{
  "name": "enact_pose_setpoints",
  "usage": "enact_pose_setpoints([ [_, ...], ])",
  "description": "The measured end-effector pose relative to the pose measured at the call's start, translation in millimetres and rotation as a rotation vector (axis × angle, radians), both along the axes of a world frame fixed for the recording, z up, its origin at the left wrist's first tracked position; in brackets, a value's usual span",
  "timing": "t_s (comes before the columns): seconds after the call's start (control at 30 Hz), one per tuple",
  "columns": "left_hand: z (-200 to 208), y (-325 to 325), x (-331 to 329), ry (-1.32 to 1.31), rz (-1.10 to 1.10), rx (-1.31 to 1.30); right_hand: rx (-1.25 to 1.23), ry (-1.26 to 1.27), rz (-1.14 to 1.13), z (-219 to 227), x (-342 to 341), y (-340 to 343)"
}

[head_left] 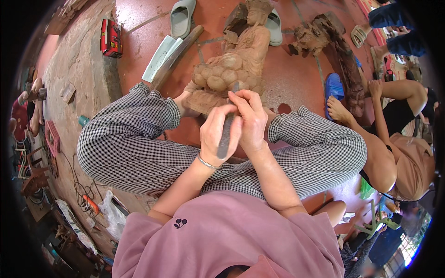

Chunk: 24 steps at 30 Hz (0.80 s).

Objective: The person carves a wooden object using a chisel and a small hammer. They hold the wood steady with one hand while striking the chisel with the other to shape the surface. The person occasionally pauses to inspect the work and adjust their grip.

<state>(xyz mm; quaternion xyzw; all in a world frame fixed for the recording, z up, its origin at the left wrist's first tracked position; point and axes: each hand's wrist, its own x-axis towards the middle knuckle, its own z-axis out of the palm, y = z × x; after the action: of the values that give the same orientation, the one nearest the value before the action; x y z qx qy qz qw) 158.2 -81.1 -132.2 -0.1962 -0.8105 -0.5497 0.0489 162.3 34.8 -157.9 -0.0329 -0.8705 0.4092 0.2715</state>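
Note:
A carved wooden statue (248, 51) of a seated figure lies on the tiles in front of me. A cluster of round knobs covers its near part, and its base is close to my feet. My left hand (217, 132) is closed round a flat grey metal file (225, 139), whose rounded end sticks out toward me. Against the file's far part my right hand (250, 118) is closed too, its fingers bent beside the left ones. The far tip reaches the knobs; whether it touches the wood I cannot tell.
Grey slippers (182, 18) and a long wood strip (176, 58) lie beyond my left foot. A red box (111, 38) rests on the stone ledge (79, 106). Rough carved wood (320, 34) and a blue slipper (334, 88) are at right, near another person's bare foot (339, 111).

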Motion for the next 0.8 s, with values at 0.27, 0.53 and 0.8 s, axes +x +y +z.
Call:
enact_pose_setpoints([
  [0.27,11,-1,-2,-0.029,-0.009,0.004,0.068,-0.016,-0.043,2,-1,2],
  [0.53,8,2,-7,-0.072,-0.019,0.076,0.106,0.011,-0.065,0,-3,5],
  [0.8,8,1,1,-0.011,0.009,0.054,0.141,0.028,-0.060,5,-3,5],
])
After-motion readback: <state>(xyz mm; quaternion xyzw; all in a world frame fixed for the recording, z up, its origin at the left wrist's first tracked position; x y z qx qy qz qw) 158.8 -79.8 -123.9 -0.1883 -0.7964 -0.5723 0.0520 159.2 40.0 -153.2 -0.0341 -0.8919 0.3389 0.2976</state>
